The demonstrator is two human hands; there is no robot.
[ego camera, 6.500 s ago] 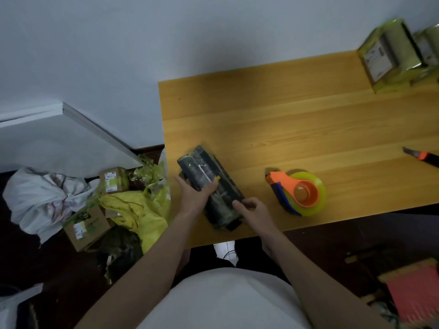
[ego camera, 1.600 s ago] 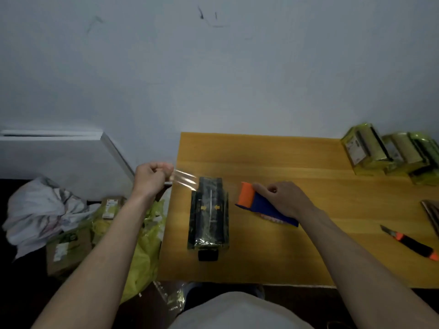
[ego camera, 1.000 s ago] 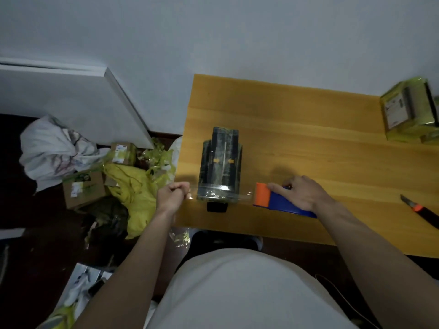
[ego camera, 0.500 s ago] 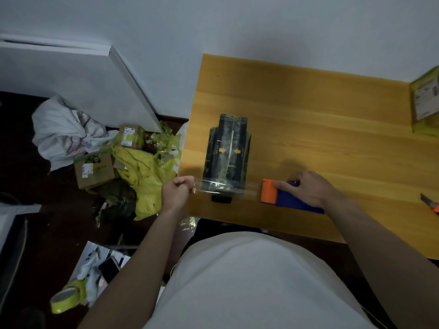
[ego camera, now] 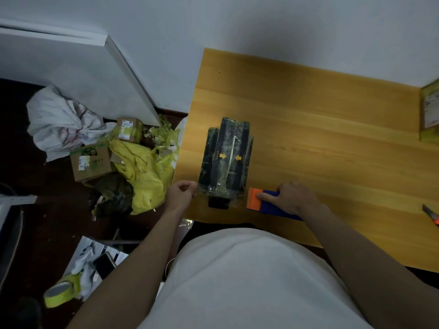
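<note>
Pale wall (ego camera: 261,27) stood behind a wooden table (ego camera: 320,129), with yellow plastic bags (ego camera: 147,172) heaped on the dark floor to its left. Near the table's front left corner lay the dark wrapped bundle (ego camera: 225,160), its long side running away from the person. Just right of its near end sat the blue and orange tape dispenser (ego camera: 255,201), gripped by the right hand (ego camera: 294,198) with fingers curled over its body. The left hand (ego camera: 179,194), at the table's left edge, pinched the free end of the clear tape (ego camera: 218,189), which stretched across the bundle's near end. To do this step well, the strip probably needed holding taut and level, lowering squarely onto the wrap, then pressing down on both sides before cutting. Slack would likely wrinkle it or let it stick to itself.
</note>
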